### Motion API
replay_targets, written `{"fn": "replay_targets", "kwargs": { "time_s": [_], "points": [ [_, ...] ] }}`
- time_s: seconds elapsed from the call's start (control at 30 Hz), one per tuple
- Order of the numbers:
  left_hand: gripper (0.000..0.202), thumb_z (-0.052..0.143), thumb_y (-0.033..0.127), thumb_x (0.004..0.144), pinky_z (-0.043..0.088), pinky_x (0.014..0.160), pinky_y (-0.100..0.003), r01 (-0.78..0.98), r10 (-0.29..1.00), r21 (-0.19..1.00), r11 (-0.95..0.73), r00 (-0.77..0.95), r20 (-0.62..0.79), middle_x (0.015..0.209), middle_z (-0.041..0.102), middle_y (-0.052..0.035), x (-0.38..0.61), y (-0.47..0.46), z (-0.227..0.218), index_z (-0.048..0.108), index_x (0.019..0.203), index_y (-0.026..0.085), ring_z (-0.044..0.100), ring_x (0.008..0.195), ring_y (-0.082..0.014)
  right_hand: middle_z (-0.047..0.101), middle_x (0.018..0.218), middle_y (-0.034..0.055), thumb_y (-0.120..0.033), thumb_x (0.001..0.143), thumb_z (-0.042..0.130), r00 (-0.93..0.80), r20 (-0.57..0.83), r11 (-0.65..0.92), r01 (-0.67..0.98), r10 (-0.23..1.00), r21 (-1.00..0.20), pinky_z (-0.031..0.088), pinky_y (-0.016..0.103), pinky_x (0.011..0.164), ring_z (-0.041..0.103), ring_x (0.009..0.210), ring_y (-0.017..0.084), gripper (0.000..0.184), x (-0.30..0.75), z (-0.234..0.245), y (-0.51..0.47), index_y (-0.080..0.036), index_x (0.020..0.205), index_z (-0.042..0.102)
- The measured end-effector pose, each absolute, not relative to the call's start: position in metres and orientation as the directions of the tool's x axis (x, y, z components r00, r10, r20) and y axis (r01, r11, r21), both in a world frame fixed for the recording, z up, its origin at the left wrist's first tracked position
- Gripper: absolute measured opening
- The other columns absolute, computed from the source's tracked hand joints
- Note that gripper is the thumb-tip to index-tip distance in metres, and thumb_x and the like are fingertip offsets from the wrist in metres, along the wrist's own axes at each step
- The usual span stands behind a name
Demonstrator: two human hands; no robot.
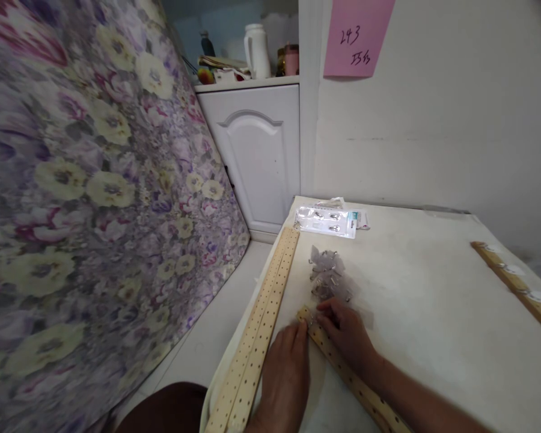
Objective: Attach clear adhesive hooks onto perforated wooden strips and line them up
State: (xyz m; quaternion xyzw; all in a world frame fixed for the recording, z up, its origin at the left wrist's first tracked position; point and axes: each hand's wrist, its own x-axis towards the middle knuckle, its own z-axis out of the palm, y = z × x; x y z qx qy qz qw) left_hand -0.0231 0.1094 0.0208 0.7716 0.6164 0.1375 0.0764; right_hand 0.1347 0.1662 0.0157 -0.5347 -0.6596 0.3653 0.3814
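Observation:
A perforated wooden strip (342, 370) lies slanted on the white table (433, 288). My left hand (286, 376) rests flat beside the strip's far end, fingers together, touching it. My right hand (349, 334) lies over the same end, its fingertips pinched at a small piece I cannot make out. Just beyond the fingers sits a pile of small clear bags with metal parts (328, 276). Two longer perforated strips (264, 325) lie side by side along the table's left edge.
A blister pack of small hardware (329, 221) lies at the table's far edge. Another wooden strip with white pieces on it (518, 285) runs along the right. A flowered mattress (81, 198) leans at left, a white cabinet (256, 150) behind, a pink note (356, 36) on the wall.

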Motion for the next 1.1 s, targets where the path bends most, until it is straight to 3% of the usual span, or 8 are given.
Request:
{"fn": "replay_targets", "kwargs": {
  "time_s": [0.17,0.63,0.83,0.93,1.1],
  "points": [
    [0.044,0.034,0.007,0.084,0.049,0.089,-0.041,0.942,0.972,0.244,-0.229,0.205,0.117,0.113,0.062,-0.0129,-0.022,0.111,0.021,0.052,0.124,0.013,0.057,0.100,-0.0235,0.067,0.080,0.0031,-0.018,0.082,0.050,-0.190,0.204,0.268,0.422,0.960,-0.866,0.045,0.030,0.073,0.061,0.077,0.018,0.013,0.135,0.013,0.167,-0.019,0.083,0.063],
    [0.040,0.033,0.011,0.088,0.048,0.092,-0.040,0.953,0.975,0.207,-0.223,0.216,0.057,0.115,0.060,-0.0127,-0.021,0.114,0.020,0.050,0.125,0.014,0.057,0.103,-0.0228,0.061,0.078,0.0030,-0.014,0.074,0.057,-0.211,0.176,0.262,0.505,0.962,-0.822,0.044,0.028,0.065,0.056,0.069,0.016,0.013,0.134,0.017,0.166,-0.016,0.086,0.061],
    [0.038,0.032,0.012,0.089,0.048,0.090,-0.038,0.934,0.979,0.294,-0.205,0.202,0.041,0.113,0.061,-0.0123,-0.020,0.116,0.028,0.052,0.120,0.015,0.058,0.101,-0.0219,0.062,0.078,0.0039,-0.017,0.074,0.058,-0.230,0.167,0.270,0.551,0.959,-0.790,0.044,0.029,0.067,0.058,0.073,0.018,0.010,0.135,0.018,0.167,-0.016,0.083,0.062],
    [0.036,0.034,0.013,0.087,0.049,0.088,-0.037,0.920,0.978,0.333,-0.209,0.198,0.065,0.109,0.062,-0.0111,-0.020,0.116,0.030,0.054,0.117,0.015,0.059,0.098,-0.0217,0.065,0.081,0.0037,-0.020,0.076,0.058,-0.256,0.163,0.284,0.561,0.953,-0.778,0.045,0.031,0.070,0.060,0.075,0.019,0.015,0.137,0.019,0.166,-0.018,0.090,0.064],
    [0.043,0.034,0.011,0.086,0.046,0.095,-0.039,0.924,0.973,0.308,-0.227,0.203,0.108,0.121,0.057,-0.0141,-0.024,0.113,0.020,0.047,0.127,0.013,0.055,0.109,-0.0232,0.068,0.087,0.0039,-0.021,0.081,0.053,-0.309,0.150,0.304,0.548,0.939,-0.779,0.047,0.033,0.073,0.062,0.076,0.019,0.029,0.144,0.018,0.161,-0.020,0.109,0.059]
  ]
}}
